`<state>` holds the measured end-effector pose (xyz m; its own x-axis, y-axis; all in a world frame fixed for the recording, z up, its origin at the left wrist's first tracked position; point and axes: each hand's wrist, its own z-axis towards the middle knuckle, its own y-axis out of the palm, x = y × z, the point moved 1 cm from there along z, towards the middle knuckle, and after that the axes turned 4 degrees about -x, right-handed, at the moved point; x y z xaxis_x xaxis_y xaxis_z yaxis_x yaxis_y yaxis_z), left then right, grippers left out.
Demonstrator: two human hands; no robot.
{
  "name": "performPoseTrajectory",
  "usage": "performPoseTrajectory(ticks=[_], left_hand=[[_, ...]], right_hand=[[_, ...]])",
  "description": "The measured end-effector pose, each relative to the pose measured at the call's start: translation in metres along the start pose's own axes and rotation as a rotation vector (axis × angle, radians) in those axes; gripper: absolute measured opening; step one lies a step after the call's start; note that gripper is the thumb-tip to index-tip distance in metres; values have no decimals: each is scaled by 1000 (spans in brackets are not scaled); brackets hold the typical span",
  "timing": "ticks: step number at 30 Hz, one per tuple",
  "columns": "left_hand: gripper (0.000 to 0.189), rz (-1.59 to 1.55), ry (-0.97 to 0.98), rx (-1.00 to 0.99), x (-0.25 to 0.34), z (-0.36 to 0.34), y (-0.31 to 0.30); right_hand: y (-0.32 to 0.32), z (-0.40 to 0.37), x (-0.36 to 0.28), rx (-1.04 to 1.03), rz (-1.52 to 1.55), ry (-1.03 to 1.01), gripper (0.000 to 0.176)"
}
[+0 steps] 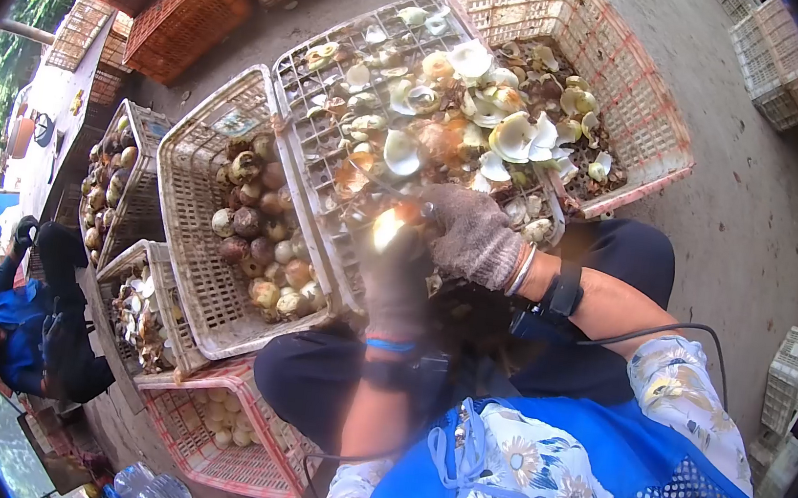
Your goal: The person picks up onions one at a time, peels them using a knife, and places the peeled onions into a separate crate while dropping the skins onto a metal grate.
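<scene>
My left hand (400, 284), in a grey-brown glove and blurred by motion, is closed around an onion (392, 227) with pale, shiny flesh. Close beside it, my right hand (479, 237), gloved too, is closed around what looks like a small knife (388, 187), whose thin blade points left across the onion; its handle is hidden in the fist. Both hands are over the near edge of an upturned plastic crate (309, 155) used as a work surface. Curved onion peelings (402, 153) and brown skins lie strewn over its grid, just beyond my hands.
To the left, a tilted crate (194, 162) holds unpeeled onions (269, 224). Below it, a red-and-white crate (191, 432) holds peeled onions (224, 416). A crate (646, 110) of peelings stands at the far side. Another person (38, 306) sits at left. A cable (705, 330) runs by my right arm.
</scene>
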<state>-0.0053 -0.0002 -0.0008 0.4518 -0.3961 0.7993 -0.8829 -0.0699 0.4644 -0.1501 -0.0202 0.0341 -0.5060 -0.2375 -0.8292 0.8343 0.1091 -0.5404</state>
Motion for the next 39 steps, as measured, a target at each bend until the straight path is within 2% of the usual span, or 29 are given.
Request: performPoseTrajectory(ticks=[2,3,5,6,7,9,10,11,13,15,17,18,23,25,27,29,30,31,32,33,35,37,38,39], left_hand=[[41,-130,-117,104,-9,2,-8],[41,-133,-117,106,-6,0,-8],[36,-4,-212,-123,2,-9,-5],[31,-115,-194,147,12,-14,19],[31,-120,-195,150,10,-13,15],[30,-28,-75,-4,9,-5,4],[30,-115,-74,-53,9,-1,1],[30,-110,-74,-49,5,-1,-2],[31,-78,76,20,9,-3,12],[32,5,85,-3,5,-2,0],[35,-75,-43,17,10,-5,3],[36,-93,-26,25,10,-6,7],[44,-93,-36,-51,22,-5,17],[50,89,-24,-131,23,-12,19],[54,570,86,-221,12,-4,-2],[53,639,166,-169,18,-10,3],[53,639,171,-167,18,-10,2],[51,709,270,-96,20,-9,-2],[50,781,369,-9,25,-9,-8],[50,784,386,39,41,-14,-10],[48,538,318,213,95,-39,-13],[47,341,432,374,143,-68,-35],[47,415,485,488,160,-83,-62],[47,491,533,600,176,-103,-94]], right_hand=[[0,0,-8,-24,-140,63,27],[-1,1,-6,-28,-141,62,27],[-6,4,0,-40,-240,-74,24],[-11,8,1,-45,-268,-73,23],[-11,8,-1,-51,-270,-73,23],[-14,11,-6,-3,-260,-148,25],[-12,10,-8,-14,-284,-157,25],[-6,7,-9,-12,-278,-157,25],[3,2,-10,87,-173,-175,25],[2,-1,-8,26,-162,-150,22],[0,5,-1,-33,-248,-110,21],[-4,10,1,25,-151,-130,17],[-23,23,-8,112,-198,-121,16],[-31,40,8,167,-387,-251,20],[-54,56,26,449,11,-246,27],[-103,65,12,366,-222,207,43],[-107,65,34,477,-402,187,48],[-109,67,41,586,-576,158,53],[-105,61,45,593,-591,106,58],[-98,58,33,575,-490,-54,52],[-76,53,31,346,-388,11,46],[-59,44,19,264,-423,1,45],[-55,43,16,196,-478,1,45],[-47,43,19,248,-494,-97,42]])
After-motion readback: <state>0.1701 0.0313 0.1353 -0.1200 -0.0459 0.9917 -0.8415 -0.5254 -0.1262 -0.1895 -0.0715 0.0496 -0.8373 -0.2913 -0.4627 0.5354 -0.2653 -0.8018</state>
